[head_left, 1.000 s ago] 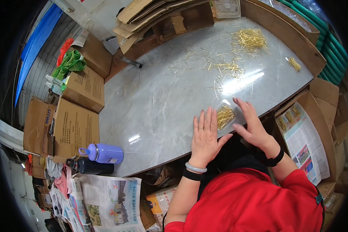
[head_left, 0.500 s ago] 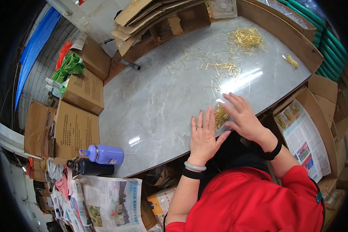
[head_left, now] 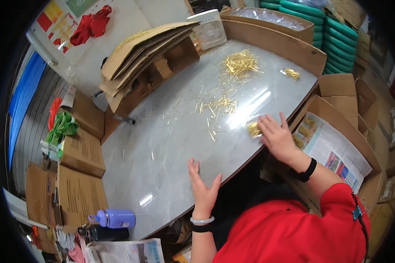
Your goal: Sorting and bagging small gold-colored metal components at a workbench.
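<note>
A small bundle of thin gold-coloured wire pieces (head_left: 253, 129), seemingly in clear wrapping, lies near the right front edge of the grey tabletop (head_left: 162, 131). The outstretched fingers of my right hand (head_left: 277, 139) rest against its right side, thumb spread away. My left hand (head_left: 202, 188) is open and holds nothing, near the table's front edge, well left of the bundle. Farther back lie loose gold wire pieces (head_left: 224, 104), some looking hooked, and a heaped pile of them (head_left: 241, 63). Another small bundle (head_left: 291, 73) sits at the far right.
At right, an open cardboard box (head_left: 333, 125) holds newspaper and more gold bundles (head_left: 309, 125). A purple bottle (head_left: 116, 218) and a black bottle (head_left: 105, 233) stand front left. Stacked cartons (head_left: 81, 188) border the left; cardboard sheets (head_left: 145, 57) and a white fan (head_left: 210, 30) are behind.
The bundle has moved right and slightly away along the tabletop with my right hand. My left hand is now apart from it. The view has shifted too.
</note>
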### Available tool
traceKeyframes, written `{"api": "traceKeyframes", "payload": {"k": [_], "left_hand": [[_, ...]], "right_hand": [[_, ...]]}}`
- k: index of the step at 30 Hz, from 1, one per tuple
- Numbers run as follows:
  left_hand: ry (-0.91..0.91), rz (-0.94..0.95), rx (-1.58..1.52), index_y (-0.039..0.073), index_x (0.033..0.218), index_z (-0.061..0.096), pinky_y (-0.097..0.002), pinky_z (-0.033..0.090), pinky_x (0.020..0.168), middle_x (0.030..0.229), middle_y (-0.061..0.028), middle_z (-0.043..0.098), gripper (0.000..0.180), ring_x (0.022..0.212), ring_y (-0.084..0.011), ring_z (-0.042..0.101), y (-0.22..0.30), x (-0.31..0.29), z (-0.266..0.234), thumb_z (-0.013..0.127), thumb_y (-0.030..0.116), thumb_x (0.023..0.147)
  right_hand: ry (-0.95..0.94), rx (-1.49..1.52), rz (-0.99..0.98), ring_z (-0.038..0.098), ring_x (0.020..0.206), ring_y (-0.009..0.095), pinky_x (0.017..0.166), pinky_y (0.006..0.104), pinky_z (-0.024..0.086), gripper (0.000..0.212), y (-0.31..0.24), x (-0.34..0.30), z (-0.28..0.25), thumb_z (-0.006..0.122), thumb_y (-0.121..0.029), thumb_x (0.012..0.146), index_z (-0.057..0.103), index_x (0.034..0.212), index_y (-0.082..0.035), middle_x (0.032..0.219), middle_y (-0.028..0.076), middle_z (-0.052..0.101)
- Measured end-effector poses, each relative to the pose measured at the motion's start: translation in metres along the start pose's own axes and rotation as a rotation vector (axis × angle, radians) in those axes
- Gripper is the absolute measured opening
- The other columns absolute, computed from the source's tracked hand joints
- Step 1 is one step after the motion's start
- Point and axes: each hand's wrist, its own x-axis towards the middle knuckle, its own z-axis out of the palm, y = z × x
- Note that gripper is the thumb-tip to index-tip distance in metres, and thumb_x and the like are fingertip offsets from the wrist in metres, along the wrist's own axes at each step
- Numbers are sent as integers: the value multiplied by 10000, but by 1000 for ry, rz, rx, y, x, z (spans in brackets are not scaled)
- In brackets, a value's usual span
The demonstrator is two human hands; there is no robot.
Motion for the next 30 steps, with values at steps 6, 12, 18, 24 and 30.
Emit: {"api": "traceKeyframes", "payload": {"k": [6, 12, 18, 24, 30], "left_hand": [[-21, 10, 56, -29, 1570, 98, -447, 322, 1149, 1575, -276, 270, 973, 1423, -396, 372, 9, 4, 9, 741, 191, 873], [-72, -1, 236, -97, 1520, 195, -466, 315, 1159, 1533, -324, 300, 893, 1418, -436, 343, 7, 2, 8, 724, 269, 900], [-8, -69, 436, -109, 1504, 232, -476, 314, 1156, 1511, -333, 328, 866, 1397, -460, 347, -1, -15, -46, 714, 288, 905], [204, -189, 659, -125, 1431, 361, -514, 315, 1142, 1459, -321, 401, 766, 1346, -468, 390, -45, -46, -107, 694, 325, 908], [361, -213, 865, -107, 1361, 458, -525, 323, 1134, 1374, -291, 495, 710, 1295, -420, 457, -52, -48, -111, 677, 394, 908]], "right_hand": [[28, -241, 329, 553, 1188, 336, 1065, 435, 387, 471, 129, 14, 34, 629, -265, 919, 552, 1282, 26, 1286, 184, 595], [-102, -262, 375, 605, 1054, 303, 927, 410, 445, 360, 194, 63, 63, 630, -296, 925, 607, 1132, -3, 1062, 137, 631], [-37, -237, 405, 620, 1076, 374, 915, 470, 492, 442, 205, 73, 65, 638, -316, 903, 591, 1211, -2, 1235, 210, 623], [-121, -109, 241, 366, 1403, 395, 1154, 481, 316, 572, 136, 115, 42, 602, -358, 973, 480, 1418, -20, 1555, 195, 357], [-453, 506, -444, 336, 1430, 390, 1170, 450, 317, 571, -92, 220, 4, 645, -302, 959, 462, 1445, -66, 1568, 210, 318]]}}
